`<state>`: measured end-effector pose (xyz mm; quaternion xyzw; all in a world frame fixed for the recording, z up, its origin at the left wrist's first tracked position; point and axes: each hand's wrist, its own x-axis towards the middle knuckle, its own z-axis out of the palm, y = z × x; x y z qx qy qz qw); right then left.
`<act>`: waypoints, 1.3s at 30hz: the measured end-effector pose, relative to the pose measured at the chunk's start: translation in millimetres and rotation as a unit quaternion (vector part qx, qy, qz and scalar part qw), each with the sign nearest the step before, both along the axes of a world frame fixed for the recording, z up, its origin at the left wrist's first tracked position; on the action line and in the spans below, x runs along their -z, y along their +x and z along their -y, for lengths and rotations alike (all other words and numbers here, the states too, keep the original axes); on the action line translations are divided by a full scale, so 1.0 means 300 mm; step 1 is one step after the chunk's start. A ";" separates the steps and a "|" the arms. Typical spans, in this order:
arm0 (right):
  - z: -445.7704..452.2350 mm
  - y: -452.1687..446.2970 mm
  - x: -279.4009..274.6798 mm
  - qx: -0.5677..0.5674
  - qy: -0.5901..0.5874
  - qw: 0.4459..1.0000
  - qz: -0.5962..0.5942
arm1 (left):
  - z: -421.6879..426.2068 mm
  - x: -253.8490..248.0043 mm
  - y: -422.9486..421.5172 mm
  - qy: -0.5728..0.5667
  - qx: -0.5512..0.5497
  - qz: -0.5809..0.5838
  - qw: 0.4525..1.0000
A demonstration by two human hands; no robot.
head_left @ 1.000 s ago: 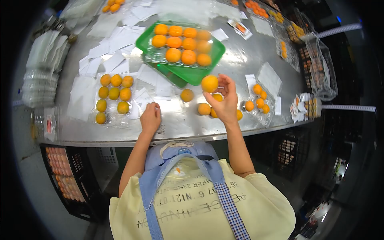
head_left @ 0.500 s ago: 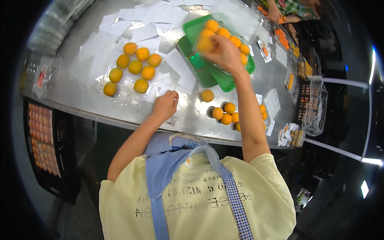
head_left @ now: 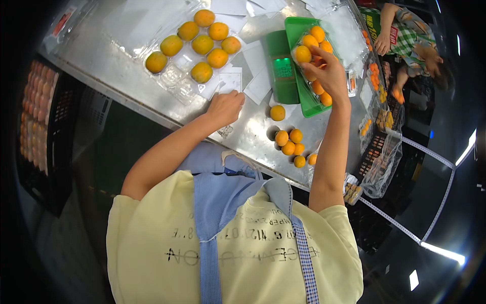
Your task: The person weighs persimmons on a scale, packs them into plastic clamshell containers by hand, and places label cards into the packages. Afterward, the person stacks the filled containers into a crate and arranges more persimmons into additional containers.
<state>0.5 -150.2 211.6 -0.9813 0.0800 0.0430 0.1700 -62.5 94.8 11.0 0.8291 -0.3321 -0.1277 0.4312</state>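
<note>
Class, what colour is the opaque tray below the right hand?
The tray is green, in the head view.

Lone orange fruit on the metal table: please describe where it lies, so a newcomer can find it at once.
On the metal table, find the green device with a lit display. Just below it in the picture lies the lone orange fruit; unlike those in the cluster nearer the table edge, it touches no other fruit.

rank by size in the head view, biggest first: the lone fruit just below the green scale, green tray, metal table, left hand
1. metal table
2. green tray
3. left hand
4. lone fruit

By apparent size, none look alike.
</note>
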 end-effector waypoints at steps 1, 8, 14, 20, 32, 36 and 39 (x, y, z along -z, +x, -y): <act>0.005 -0.004 -0.004 0.008 0.020 1.000 0.020 | -0.001 -0.002 -0.001 -0.004 -0.002 -0.002 1.000; 0.041 -0.050 -0.035 0.095 0.148 0.982 0.072 | -0.004 -0.009 -0.002 0.015 0.003 -0.027 1.000; 0.066 -0.081 -0.021 0.099 0.142 0.975 0.142 | -0.001 0.003 -0.005 0.010 0.001 -0.025 1.000; 0.075 -0.089 -0.004 0.109 0.130 0.969 0.180 | -0.006 -0.008 -0.004 0.006 0.004 -0.025 1.000; 0.085 -0.079 0.014 0.143 0.194 0.949 0.202 | -0.006 -0.006 -0.004 0.011 0.006 -0.030 0.999; 0.139 -0.068 0.006 0.192 0.242 0.924 0.224 | -0.011 -0.015 -0.001 0.006 0.009 -0.031 0.999; 0.160 -0.045 -0.007 0.218 0.245 0.907 0.266 | -0.012 -0.018 0.002 0.000 0.013 -0.018 1.000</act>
